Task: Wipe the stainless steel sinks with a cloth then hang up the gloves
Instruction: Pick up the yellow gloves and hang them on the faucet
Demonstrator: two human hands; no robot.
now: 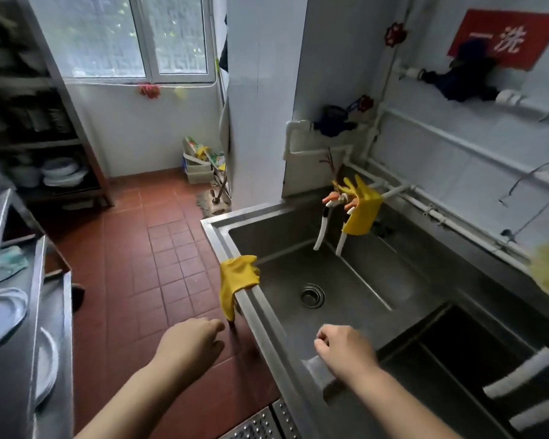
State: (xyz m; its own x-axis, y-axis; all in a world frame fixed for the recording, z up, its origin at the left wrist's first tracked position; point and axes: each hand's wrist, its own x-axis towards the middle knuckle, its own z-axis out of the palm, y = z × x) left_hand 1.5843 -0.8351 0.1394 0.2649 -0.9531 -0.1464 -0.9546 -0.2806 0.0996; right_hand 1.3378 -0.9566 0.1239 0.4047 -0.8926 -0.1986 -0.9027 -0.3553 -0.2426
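Risk first: the glove draped over the sink rim at 9 o'clock of the drain hangs mostly on the floor side, so my guess is a brush from the left hand could slide it off onto the red tiles. The left hand sits at 6 o'clock of that glove, just beside its lower tip, fingers loosely curled, holding nothing. The right hand is over the rim at 5 o'clock of the drain, fingers curled; a pale blurred patch lies under it, and I cannot tell whether that is a cloth or whether it is gripped. The 2nd glove hangs over the pipe by the taps at 1 o'clock of the drain; it looks bunched to 1 side, so it may slip into the basin if the taps get knocked. A yellow blur at the right edge, 3 o'clock, cannot be identified. Motion blur suggests fast head movement, so reach error is likely. Counts: 2 hands, 2 yellow gloves clearly seen, 2 basins visible (1 with drain, 1 darker at 4 o'clock), 1 drain, 2 white spouts over the near basin, 2 more white tubes at 4 o'clock, 1 red sign at 1 o'clock, 1 window at 11 o'clock.
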